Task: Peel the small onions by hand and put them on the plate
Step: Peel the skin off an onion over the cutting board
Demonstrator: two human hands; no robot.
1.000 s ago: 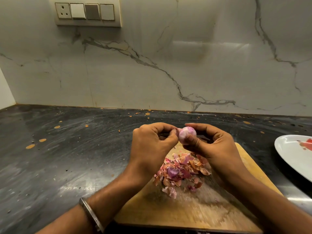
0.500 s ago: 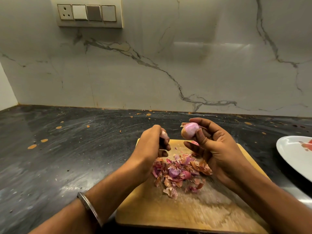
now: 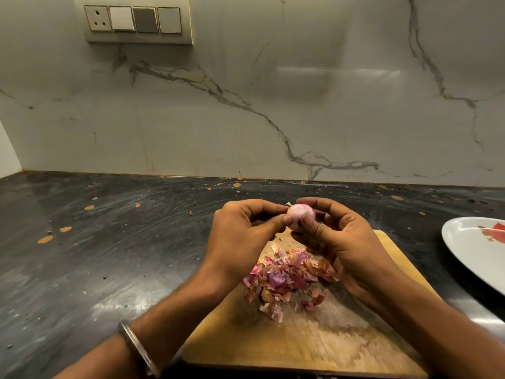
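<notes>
The person's right hand point(image 3: 338, 242) is holding a small, round, pale pink onion point(image 3: 300, 216) up in the air, with its thumb and curled fingers pinching round it. The left hand point(image 3: 240, 236) is touching the same onion from the other side, and its thumb and fingertips are pinching at the onion's skin. Both hands are meeting at the onion, above the far end of a flat, tan wooden cutting board point(image 3: 314, 343).

A heap of dry pink and brown onion peels point(image 3: 289, 280) is lying on the board, just under the hands. The board is sitting on a dark, shiny stone counter point(image 3: 109, 255) with little orange specks on it.

A white oval plate point(image 3: 470, 242) with a red mark on it is sitting on the counter at the right edge, well apart from the onion. A thin silver bangle point(image 3: 138, 348) is sitting on the left wrist. A cream switch panel point(image 3: 136, 20) is hanging on the grey marble wall point(image 3: 273, 105) behind.
</notes>
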